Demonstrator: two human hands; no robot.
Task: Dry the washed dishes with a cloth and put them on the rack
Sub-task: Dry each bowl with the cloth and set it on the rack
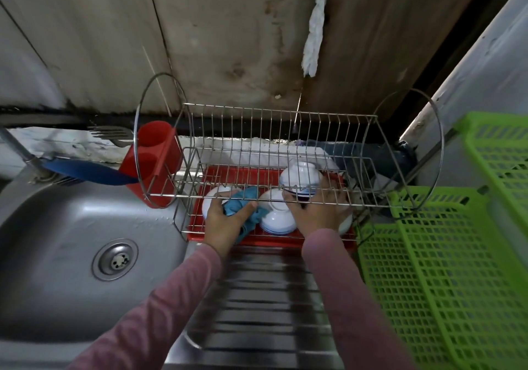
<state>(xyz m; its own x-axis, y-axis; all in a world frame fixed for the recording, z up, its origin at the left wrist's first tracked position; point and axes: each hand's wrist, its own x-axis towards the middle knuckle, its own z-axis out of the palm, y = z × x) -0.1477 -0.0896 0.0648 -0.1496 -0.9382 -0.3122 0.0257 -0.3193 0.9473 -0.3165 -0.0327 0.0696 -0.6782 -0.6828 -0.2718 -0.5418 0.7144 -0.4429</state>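
**Sink unit, stainless steel.** Basin (57, 227) at left; ridged drainboard (263, 298) near centre, which carries the rack so that run-off goes back to the basin.

**Crates, green plastic** (443, 269). Stacked at right, just beside the rack.

**Dish rack, two-tier wire** (280, 110). Stands at the far end of the drainboard on a red drip tray (271, 240). The upper tier is mostly bare.

**Cutlery holder, red** (155, 158). Hooked on the rack's left end, over the basin side, probably for draining. A fork (110, 134) lies beyond it on the ledge.

**Bowls, white with blue bands.**
- An upturned bowl (300, 177) sits at the right of the rack, foot uppermost so water sheds.
- A second bowl (275, 215) lies tilted on the lower tier, between the hands.
- A white dish (211, 198) is at lower left, partly under the cloth.

**Right hand** (317, 209). Reaches in under the upper front rail, thumb and fingers spread round the near rim of the upturned bowl, apparently seating or lifting it.

**Left hand** (225, 218). Its fingers are curled and pinch the cloth against the thumb, keeping it ready.

**Cloth, teal** (243, 201). Bunched in the left hand, touching the white dish.
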